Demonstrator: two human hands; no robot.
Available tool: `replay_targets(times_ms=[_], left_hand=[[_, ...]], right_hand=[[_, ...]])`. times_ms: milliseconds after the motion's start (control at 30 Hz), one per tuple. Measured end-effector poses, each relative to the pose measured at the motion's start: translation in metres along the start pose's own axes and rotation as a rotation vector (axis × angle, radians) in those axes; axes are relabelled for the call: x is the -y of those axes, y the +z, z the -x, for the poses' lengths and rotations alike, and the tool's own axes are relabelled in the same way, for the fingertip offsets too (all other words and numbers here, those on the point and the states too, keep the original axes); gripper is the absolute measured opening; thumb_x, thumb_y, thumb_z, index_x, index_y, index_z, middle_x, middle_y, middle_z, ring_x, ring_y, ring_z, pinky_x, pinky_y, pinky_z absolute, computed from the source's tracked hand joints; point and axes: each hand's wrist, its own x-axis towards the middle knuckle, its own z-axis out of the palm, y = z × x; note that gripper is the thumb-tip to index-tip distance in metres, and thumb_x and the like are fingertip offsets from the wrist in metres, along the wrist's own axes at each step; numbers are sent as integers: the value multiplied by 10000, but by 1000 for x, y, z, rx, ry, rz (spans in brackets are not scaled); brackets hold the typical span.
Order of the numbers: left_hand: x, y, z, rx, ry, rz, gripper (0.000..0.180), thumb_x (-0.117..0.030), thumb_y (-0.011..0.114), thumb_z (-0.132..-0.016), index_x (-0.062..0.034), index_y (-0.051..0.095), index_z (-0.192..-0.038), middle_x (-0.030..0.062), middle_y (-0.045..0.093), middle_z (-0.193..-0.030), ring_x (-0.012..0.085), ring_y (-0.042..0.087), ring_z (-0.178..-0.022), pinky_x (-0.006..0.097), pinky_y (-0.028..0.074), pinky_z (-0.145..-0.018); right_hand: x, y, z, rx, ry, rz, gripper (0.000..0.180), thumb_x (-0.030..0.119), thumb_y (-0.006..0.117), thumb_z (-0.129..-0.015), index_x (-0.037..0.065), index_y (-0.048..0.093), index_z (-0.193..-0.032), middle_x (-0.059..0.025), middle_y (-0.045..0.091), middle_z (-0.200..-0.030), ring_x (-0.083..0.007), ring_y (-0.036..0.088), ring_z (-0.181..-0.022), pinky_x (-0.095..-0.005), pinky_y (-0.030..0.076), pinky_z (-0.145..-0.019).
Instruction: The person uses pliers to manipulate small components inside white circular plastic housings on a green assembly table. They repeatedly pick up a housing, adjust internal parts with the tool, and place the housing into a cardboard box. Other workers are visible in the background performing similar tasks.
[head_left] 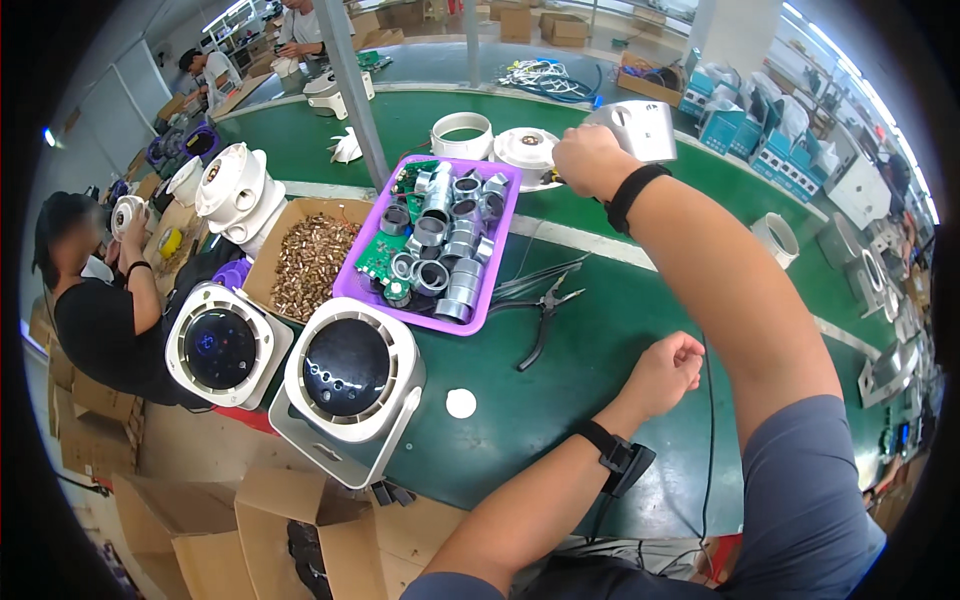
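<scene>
My right hand (593,162) reaches across the green bench, its fingers closed. A small black and yellow piece shows just below the fist, too little of it to name. Beside that hand are a round white housing (524,150) and a silver-white cylindrical housing (645,130). Nearer to me, my left hand (668,372) is above the bench with its fingers curled in, and I see nothing in them. A thin black cable (709,440) runs close by its fingertips. To its left lie black-handled pliers (545,318) and a white disc (461,403).
A purple tray (345,290) holds metal rings and green circuit boards. Next to it, a cardboard box (262,235) contains many small copper-coloured parts. Two white devices with black round faces (347,367) (219,348) stand at the left edge. A co-worker (105,290) sits beyond them.
</scene>
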Motion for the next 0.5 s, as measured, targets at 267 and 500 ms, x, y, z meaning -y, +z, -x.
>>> replay_targets(times_ms=[267,500], left_hand=[[-20,-3,6,28,-98,-4,162,-72,572,-1000,25,614,-1123,55,640,-931,108,643,-791,282,588,-745],[-21,-3,6,40,-104,16,177,-76,576,-996,29,609,-1135,62,643,-948,107,644,-803,287,591,-768]], right_hand=[[-18,-16,7,12,9,33,265,80,761,-736,77,785,-1000,-175,700,-1126,-343,682,-1073,-441,584,-833],[-28,-10,11,-18,-47,91,194,169,721,-838,69,794,-987,-165,750,-1066,-323,708,-1037,-411,568,-840]])
